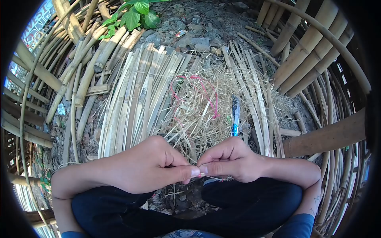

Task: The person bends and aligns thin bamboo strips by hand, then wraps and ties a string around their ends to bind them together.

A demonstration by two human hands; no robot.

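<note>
Fingers, left hand [135, 168]: curled, thumb and forefinger pinched on a tiny bit [203, 174]. Fingers, right hand [236, 160]: likewise curled, pinching the bit from the other side.

Bit: one, pale and reddish, between the two thumb tips, low in front of the body. Too small to tell what it is. Held by the fingertips, probably because so slight a thing needs fine control from both sides.

Arms: both bent, hands meeting above the gap between the folded legs [254, 198]; a pose that seems to keep the bit steady and near the eyes.

Strips: long, pale, two spreads. The left strips [137, 93] lie roughly side by side, the right strips [254, 93] in a looser row; this seems to keep them sorted and reachable.

Shavings [194, 129]: a loose heap between the two spreads.

Cord [216, 101]: pink, slack loop on the shavings, in plain sight and perhaps left there for easy finding.

Tool [235, 119]: slim, dark and blue, just beyond the right hand, blue end towards the body, apparently within easy reach. Kind uncertain.

Poles [329, 137]: bamboo, at both sides.
</note>
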